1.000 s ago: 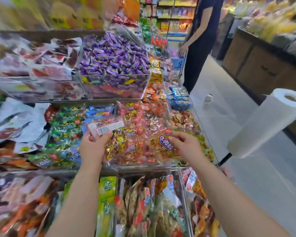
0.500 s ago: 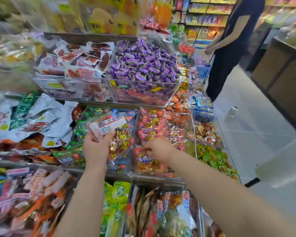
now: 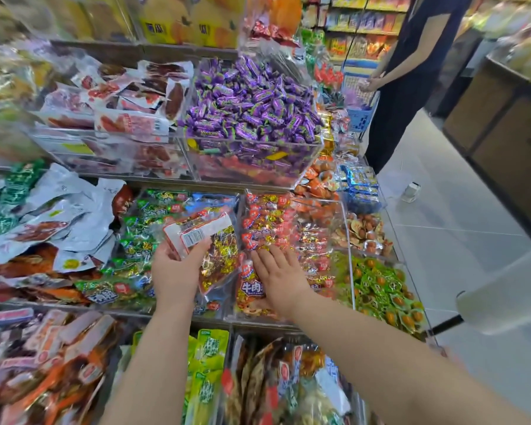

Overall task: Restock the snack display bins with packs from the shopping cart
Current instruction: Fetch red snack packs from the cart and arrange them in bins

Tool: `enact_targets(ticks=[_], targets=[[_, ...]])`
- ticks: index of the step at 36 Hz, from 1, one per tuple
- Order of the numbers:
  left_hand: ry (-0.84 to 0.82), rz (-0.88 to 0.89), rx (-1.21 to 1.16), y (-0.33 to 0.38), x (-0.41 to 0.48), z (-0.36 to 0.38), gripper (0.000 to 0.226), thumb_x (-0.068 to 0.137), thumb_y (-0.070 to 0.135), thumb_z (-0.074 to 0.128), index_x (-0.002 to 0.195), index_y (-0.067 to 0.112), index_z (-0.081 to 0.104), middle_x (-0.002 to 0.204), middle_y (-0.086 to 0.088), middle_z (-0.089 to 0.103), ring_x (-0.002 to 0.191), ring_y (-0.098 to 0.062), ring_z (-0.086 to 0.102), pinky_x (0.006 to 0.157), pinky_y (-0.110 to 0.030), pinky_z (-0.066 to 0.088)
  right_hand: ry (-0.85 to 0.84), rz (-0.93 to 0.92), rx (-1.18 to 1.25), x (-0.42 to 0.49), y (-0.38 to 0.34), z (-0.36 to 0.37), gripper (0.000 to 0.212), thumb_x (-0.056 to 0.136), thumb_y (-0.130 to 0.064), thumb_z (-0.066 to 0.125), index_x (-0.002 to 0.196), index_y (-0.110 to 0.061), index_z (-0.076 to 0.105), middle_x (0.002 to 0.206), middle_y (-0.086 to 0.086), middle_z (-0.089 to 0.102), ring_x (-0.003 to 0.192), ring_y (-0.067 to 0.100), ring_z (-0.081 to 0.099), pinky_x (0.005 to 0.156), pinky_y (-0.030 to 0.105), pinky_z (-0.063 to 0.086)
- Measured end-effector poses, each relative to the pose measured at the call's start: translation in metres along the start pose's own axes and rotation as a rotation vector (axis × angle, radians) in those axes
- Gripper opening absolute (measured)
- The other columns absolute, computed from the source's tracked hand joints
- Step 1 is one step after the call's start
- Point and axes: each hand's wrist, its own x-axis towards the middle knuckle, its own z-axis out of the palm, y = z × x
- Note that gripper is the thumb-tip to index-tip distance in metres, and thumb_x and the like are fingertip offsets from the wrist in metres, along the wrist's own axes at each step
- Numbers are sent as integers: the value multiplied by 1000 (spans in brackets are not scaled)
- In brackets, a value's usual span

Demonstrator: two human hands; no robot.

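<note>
My left hand (image 3: 177,273) grips a clear snack pack (image 3: 210,243) with gold-wrapped pieces and a white barcode label, held tilted over the middle shelf's clear bins. My right hand (image 3: 278,279) lies flat with straight fingers on the red and gold packs (image 3: 270,222) in the clear acrylic bin (image 3: 348,240) just right of the held pack. A pack with a blue label (image 3: 249,288) sits under its thumb side. The bin to the left holds green packs (image 3: 141,228). No shopping cart shows in the view.
A bin of purple candies (image 3: 252,102) stands on the shelf above. Green packs (image 3: 377,289) fill the bin to the right. A person in dark clothes (image 3: 411,72) stands up the aisle by a blue basket (image 3: 360,116). A white paper roll (image 3: 503,299) juts in at right.
My right hand has opened flat and settled onto the red packs in the bin. My left hand still holds the labelled pack in about the same spot. The view shifted slightly left.
</note>
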Motion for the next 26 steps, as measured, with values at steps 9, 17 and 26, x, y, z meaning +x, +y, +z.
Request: enact_targets(ticks=[9, 17, 26], targets=[[-28, -53, -30, 2, 6, 4, 35, 74, 32, 81, 102, 28, 60, 100, 2, 69, 91, -18, 68, 80, -41, 57, -100, 4, -2, 9, -11, -5, 104, 86, -71, 35, 144, -10, -25, 158, 8, -13, 144, 33, -15, 112, 56, -7], [-66, -101, -114, 2, 5, 8, 32, 74, 30, 81, 98, 31, 60, 99, 5, 70, 89, -14, 69, 71, -34, 56, 132, 79, 729, -35, 31, -21, 90, 86, -58, 51, 151, -27, -3, 152, -16, -2, 141, 11, -2, 111, 31, -4], [-240, -114, -83, 2, -30, 63, 29, 73, 33, 81, 88, 36, 57, 92, 13, 64, 85, -4, 60, 63, -22, 41, 506, 680, 1404, -66, 65, -28, 20, 86, -51, 58, 104, -43, 58, 108, -24, 60, 105, 3, 57, 88, 25, 48]])
